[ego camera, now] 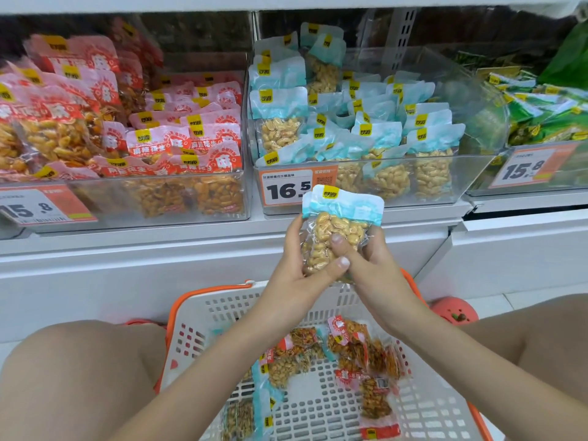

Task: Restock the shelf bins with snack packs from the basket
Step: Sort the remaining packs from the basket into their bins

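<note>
A blue-topped peanut pack (337, 230) is held upright in front of the shelf edge, just below the middle bin (471, 176), which is filled with the same blue packs. My left hand (299, 268) grips its lower left side with the thumb across the front. My right hand (369, 259) grips its right side, thumb on the front. Below them the white basket with orange rim (203, 313) holds several red-label packs (359, 348) and a few blue ones (267, 386).
The left bin (191, 198) is packed with red-label peanut packs, priced 15.8. A right bin (541, 173) holds green packs. Price tag 16.5 (286, 187) fronts the middle bin. My bare knees flank the basket, and a pink object (455, 311) lies on the floor.
</note>
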